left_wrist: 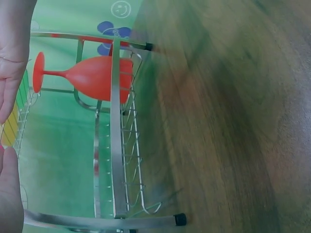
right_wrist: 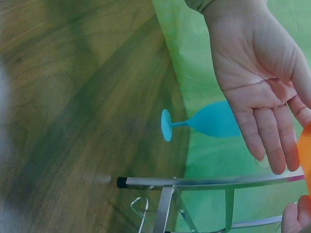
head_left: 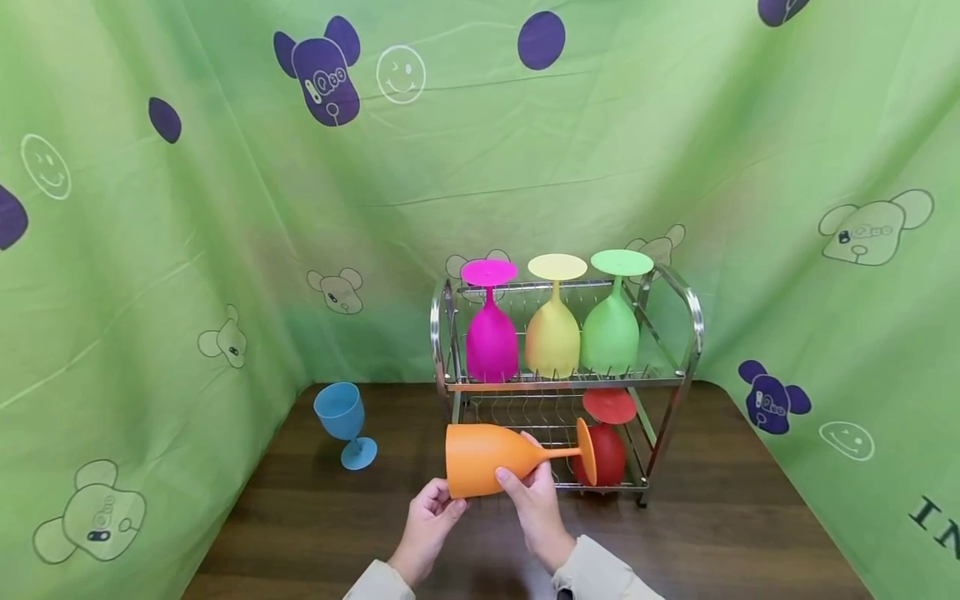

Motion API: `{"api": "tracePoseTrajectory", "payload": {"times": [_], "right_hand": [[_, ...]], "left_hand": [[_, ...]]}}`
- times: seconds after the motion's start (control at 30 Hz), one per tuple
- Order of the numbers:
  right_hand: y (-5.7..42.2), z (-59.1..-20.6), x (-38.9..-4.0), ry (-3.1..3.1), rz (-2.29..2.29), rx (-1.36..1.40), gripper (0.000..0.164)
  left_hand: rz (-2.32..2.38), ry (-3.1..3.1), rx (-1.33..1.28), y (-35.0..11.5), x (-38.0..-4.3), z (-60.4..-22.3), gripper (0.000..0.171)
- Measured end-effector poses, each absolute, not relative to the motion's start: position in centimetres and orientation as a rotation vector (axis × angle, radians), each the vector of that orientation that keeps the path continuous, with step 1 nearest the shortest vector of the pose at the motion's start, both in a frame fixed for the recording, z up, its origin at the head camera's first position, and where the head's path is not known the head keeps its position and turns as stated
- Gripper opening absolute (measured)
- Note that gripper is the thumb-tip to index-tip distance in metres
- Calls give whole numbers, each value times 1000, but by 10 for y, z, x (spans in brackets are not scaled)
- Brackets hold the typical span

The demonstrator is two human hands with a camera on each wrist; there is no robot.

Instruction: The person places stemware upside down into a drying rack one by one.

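Note:
An orange plastic goblet [head_left: 487,460] lies sideways in the air before the rack, its mouth to the left and its foot to the right. My left hand [head_left: 429,525] pinches its rim between thumb and fingers. Around the bowl's end near the stem, my right hand [head_left: 537,510] grips it, thumb in front. In the right wrist view just a strip of the orange goblet [right_wrist: 305,153] shows at the right edge. Behind the orange foot, a red goblet [head_left: 602,454] stands upside down at the right of the lower rack tier.
A two-tier metal dish rack [head_left: 566,384] stands on the dark wooden table [head_left: 720,517]. Its upper tier bears upside-down magenta [head_left: 492,343], yellow [head_left: 553,340] and green goblets [head_left: 611,335]. At the left, a blue goblet [head_left: 341,412] stands upright. Green patterned cloth [head_left: 405,192] surrounds the table.

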State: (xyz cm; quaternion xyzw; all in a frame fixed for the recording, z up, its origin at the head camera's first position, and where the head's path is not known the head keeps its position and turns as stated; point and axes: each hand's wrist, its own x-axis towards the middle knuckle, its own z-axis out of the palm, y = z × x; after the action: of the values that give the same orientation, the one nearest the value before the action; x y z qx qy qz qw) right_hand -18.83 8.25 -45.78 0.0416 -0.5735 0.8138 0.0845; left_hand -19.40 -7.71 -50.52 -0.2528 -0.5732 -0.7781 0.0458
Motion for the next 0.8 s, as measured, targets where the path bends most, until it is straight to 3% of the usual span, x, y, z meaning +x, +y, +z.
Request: {"api": "tracePoseTrajectory", "payload": {"times": [0.3, 0.47, 0.6, 0.8], "right_hand": [[93, -462, -193, -1696, 2307, 179, 61], [100, -463, -193, -1766, 2266, 213, 63], [105, -465, -193, -1821, 2236, 218, 64], [113, -466, -194, -1934, 2172, 219, 68]], "left_hand": [[-2418, -1736, -708, -73, -199, -506, 32], [-2420, -1809, -611, -77, -201, -504, 18], [-2368, -1886, -452, -83, -206, -501, 32], [-2321, -1870, -158, -90, -223, -486, 31]]}}
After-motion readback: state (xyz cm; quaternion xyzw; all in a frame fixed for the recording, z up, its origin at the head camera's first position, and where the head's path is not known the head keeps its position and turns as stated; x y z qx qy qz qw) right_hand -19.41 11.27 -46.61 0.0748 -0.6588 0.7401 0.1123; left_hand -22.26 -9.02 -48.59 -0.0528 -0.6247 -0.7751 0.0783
